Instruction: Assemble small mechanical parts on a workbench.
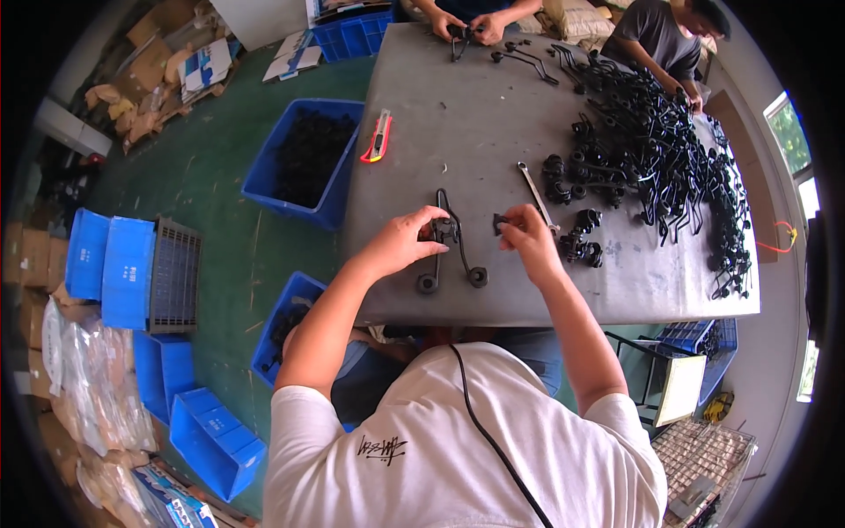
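Near the front of the grey table (pixel 387 282), my left hand (pixel 407 239) is closed on a pair of black bent metal rods (pixel 466 251) with round ends. The rods spread toward me, and the fingers partly hide a black fitting between them. Just to their right, my right hand (pixel 528 238) pinches a small dark piece (pixel 500 222), apart from the rods. Beyond the right hand lies a metal wrench (pixel 532 192). Several black bushing-like parts (pixel 583 238) are clustered to its right.
A heap of black bent rods (pixel 651 150) covers the table's right side. A red utility knife (pixel 378 138) lies at the left edge, beside a blue crate (pixel 264 180) of dark parts. Across the table, a co-worker's hands (pixel 466 28) hold black parts; another person (pixel 664 48) bends over the heap.
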`<state>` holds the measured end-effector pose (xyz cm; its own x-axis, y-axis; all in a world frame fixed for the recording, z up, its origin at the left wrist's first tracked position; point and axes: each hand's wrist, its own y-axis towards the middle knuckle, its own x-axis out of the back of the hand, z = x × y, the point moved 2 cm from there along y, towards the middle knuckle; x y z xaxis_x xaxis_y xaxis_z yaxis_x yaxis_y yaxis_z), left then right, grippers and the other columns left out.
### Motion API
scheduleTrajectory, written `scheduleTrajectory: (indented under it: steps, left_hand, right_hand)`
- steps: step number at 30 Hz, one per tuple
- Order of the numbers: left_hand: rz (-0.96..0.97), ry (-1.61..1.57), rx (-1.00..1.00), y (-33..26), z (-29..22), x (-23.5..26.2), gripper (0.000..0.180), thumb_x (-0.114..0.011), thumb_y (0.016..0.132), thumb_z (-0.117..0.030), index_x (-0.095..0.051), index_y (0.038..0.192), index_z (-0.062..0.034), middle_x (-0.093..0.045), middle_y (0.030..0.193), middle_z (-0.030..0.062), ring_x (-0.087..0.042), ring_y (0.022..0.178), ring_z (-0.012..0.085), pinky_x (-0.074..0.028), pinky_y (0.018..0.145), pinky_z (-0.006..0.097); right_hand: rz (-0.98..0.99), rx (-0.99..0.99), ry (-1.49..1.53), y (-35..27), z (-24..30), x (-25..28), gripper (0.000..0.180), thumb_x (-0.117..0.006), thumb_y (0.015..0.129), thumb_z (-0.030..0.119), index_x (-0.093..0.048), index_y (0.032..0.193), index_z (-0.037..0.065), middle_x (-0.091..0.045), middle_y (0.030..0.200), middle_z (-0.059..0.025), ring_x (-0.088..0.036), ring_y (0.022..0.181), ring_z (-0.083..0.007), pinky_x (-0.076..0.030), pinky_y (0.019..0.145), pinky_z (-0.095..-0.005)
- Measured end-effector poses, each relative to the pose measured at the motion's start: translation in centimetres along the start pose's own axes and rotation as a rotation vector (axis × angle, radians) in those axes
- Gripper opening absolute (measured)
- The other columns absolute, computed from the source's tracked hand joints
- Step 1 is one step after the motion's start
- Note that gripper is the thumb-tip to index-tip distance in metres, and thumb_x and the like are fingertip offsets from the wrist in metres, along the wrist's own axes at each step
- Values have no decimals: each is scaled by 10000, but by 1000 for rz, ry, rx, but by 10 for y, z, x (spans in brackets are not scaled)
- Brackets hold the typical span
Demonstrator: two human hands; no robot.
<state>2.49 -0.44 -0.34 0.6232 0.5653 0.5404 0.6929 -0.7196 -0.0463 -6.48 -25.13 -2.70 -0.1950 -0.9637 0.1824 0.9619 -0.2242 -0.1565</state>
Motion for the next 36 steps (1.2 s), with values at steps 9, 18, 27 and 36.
scheduleTrajectory:
  steps: [9, 18, 27, 36]
  left_hand:
    - [2, -127, -46, 0, 0, 0, 503, -818, 822, -138, -582, 1267, -137, -666, 883, 65, -631, 795, 185, -522, 765, 354]
    - [12, 73, -23, 0, -11, 6, 513, -818, 801, -167, -584, 1255, -117, -679, 926, 125, -655, 813, 272, -528, 769, 385]
    - [-84, 319, -90, 1, -13, -9, 453, -779, 813, -169, -580, 1206, -63, -682, 1022, 174, -662, 966, 381, -534, 838, 464]
    - [-763, 304, -146, -18, -13, -58, 744, -778, 774, -62, -397, 1410, 6, -499, 1311, 265, -519, 1208, 451, -480, 1006, 478]
  right_hand:
    - [148, -205, 302, 7, 1, -44, 196, -661, 946, 94, -587, 1104, 4, -633, 865, -46, -629, 691, -125, -475, 626, -269]
    - [222, -88, -180, 17, 38, -47, 196, -699, 913, 134, -601, 1026, 7, -631, 808, -60, -606, 668, -130, -505, 625, -308]
    - [272, 75, -406, 19, 50, -55, 217, -710, 884, 131, -605, 1040, 21, -645, 809, -116, -632, 752, -228, -501, 696, -364]
    - [-484, 416, -808, -25, -12, 12, 378, -742, 869, 194, -601, 1198, 73, -614, 1048, -141, -632, 942, -332, -517, 783, -425]
